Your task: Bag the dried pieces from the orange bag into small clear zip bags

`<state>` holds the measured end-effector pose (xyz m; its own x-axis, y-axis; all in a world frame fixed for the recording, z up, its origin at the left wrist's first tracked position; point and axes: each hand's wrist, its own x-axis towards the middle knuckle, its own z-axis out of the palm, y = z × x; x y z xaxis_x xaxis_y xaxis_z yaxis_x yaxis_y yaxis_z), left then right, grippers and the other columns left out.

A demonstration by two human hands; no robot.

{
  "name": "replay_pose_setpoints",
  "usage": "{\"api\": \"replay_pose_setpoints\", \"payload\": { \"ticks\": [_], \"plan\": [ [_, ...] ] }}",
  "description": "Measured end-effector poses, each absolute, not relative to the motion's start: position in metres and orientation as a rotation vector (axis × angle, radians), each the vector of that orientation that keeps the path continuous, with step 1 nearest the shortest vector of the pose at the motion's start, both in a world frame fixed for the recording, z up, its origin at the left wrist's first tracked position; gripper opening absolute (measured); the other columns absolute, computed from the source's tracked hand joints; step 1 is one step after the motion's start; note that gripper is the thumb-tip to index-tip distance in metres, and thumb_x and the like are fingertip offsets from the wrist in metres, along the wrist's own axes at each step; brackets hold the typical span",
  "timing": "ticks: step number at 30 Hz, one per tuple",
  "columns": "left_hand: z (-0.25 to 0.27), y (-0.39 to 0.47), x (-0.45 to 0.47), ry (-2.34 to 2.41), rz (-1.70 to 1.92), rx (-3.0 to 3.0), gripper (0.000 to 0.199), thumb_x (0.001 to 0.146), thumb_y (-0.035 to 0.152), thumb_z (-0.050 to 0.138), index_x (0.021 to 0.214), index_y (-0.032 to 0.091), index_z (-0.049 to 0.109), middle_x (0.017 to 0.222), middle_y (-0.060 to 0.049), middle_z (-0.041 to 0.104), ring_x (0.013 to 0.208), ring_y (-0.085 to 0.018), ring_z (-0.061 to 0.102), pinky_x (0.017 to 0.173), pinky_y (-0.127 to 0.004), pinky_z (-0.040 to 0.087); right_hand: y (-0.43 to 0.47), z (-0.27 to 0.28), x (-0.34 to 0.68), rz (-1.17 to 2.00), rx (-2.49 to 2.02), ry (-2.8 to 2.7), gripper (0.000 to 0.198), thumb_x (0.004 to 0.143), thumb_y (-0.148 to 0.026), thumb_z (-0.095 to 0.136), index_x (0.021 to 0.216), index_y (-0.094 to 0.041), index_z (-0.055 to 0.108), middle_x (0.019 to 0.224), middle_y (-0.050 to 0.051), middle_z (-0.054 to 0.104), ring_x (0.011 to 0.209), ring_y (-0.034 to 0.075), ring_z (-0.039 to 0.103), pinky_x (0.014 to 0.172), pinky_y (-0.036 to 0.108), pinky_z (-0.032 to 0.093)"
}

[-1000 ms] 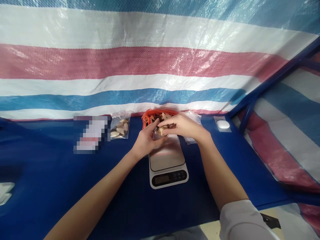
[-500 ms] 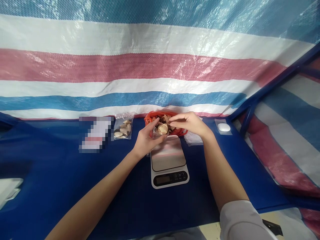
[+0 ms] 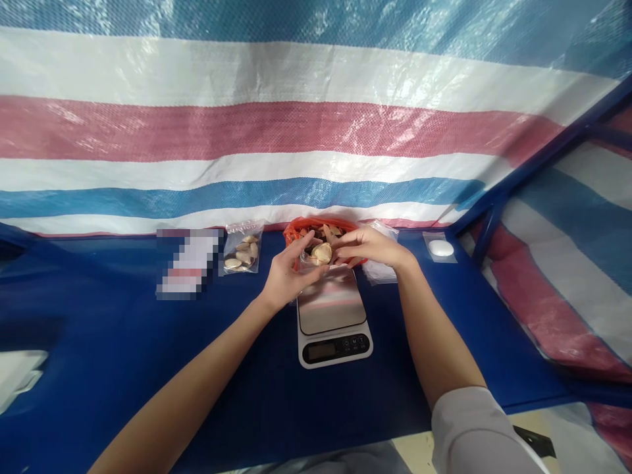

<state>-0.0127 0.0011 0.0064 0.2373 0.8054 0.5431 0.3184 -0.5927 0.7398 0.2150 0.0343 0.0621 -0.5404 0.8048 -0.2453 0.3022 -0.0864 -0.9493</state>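
My left hand [image 3: 289, 271] is curved round a small clear plastic bag [image 3: 309, 261], thumb below and fingers above. Inside its mouth shows a round, pale dried slice [image 3: 322, 253]. My right hand [image 3: 378, 246] is at the right edge of that slice, its fingers bent in a pinch; whatever lies between the fingertips is hidden. Directly behind both hands lies an open red plastic bag [image 3: 292, 232], full of brown and pale dried pieces [image 3: 332, 232]. Below the hands stands a white kitchen scale [image 3: 332, 316] with a shiny plate and a dark display.
On the blue table [image 3: 237, 395], a zip bag of pale pieces [image 3: 243, 253] lies left. Clear bags [image 3: 380, 273] are right of the red bag, and a small bag with a white oval item [image 3: 441, 249] lies farther right. Striped sheeting [image 3: 296, 131] hangs behind.
My right hand has moved down and slightly left, from above the red bag's pieces to the pale slice. My left hand keeps its hold on the clear bag.
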Motion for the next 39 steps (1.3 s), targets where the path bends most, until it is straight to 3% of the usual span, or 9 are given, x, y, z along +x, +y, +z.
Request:
{"api": "replay_pose_setpoints", "payload": {
  "ticks": [9, 16, 23, 26, 32, 39],
  "plan": [
    [0.005, 0.002, -0.012, 0.992, 1.348, 2.01, 0.068, 0.083, 0.044, 0.075, 0.143, 0.018, 0.055, 0.126, -0.013, 0.071, 0.118, -0.027, 0.067, 0.107, -0.046, 0.051, 0.034, 0.062, 0.201, 1.629, -1.212, -1.76, 0.024, 0.073, -0.024, 0.075, 0.094, -0.015, 0.079, 0.075, 0.002, 0.074, 0.064, 0.012, 0.066, 0.058, 0.021, 0.053],
    [0.004, 0.003, -0.013, 1.063, 1.221, 2.018, 0.085, 0.075, 0.047, 0.081, 0.148, 0.019, 0.048, 0.135, -0.014, 0.065, 0.126, -0.031, 0.062, 0.11, -0.048, 0.048, 0.034, 0.059, 0.195, 1.469, -1.221, -1.786, 0.023, 0.072, -0.022, 0.069, 0.091, -0.016, 0.08, 0.069, -0.001, 0.07, 0.057, 0.011, 0.062, 0.054, 0.021, 0.051],
    [0.01, 0.002, -0.015, 1.192, 1.16, 2.06, 0.067, 0.074, 0.041, 0.078, 0.134, 0.016, 0.059, 0.133, -0.015, 0.066, 0.122, -0.031, 0.064, 0.108, -0.044, 0.05, 0.029, 0.065, 0.194, 1.365, -1.218, -1.851, 0.022, 0.075, -0.026, 0.069, 0.092, -0.017, 0.08, 0.074, 0.001, 0.073, 0.059, 0.012, 0.064, 0.052, 0.021, 0.05],
    [0.01, 0.003, -0.018, 1.164, 1.191, 2.087, 0.059, 0.075, 0.037, 0.076, 0.128, 0.016, 0.062, 0.127, -0.014, 0.069, 0.116, -0.03, 0.067, 0.104, -0.043, 0.052, 0.027, 0.068, 0.198, 1.288, -1.207, -1.924, 0.025, 0.078, -0.026, 0.068, 0.097, -0.017, 0.08, 0.077, 0.001, 0.075, 0.063, 0.015, 0.067, 0.057, 0.024, 0.052],
    [0.011, 0.002, -0.018, 1.133, 1.248, 2.061, 0.056, 0.076, 0.036, 0.076, 0.127, 0.016, 0.064, 0.124, -0.013, 0.071, 0.115, -0.029, 0.068, 0.103, -0.041, 0.053, 0.021, 0.082, 0.209, 1.013, -1.121, -1.956, 0.025, 0.079, -0.029, 0.074, 0.102, -0.02, 0.08, 0.105, 0.005, 0.079, 0.095, 0.023, 0.073, 0.087, 0.034, 0.057],
    [0.013, 0.0, -0.017, 1.084, 1.219, 2.032, 0.052, 0.078, 0.039, 0.076, 0.124, 0.018, 0.065, 0.118, -0.011, 0.073, 0.106, -0.027, 0.071, 0.098, -0.042, 0.056, 0.008, 0.091, 0.197, 0.871, -1.051, -2.076, 0.019, 0.086, -0.027, 0.071, 0.101, -0.023, 0.081, 0.102, 0.003, 0.079, 0.087, 0.021, 0.073, 0.081, 0.033, 0.056]
  ]
}}
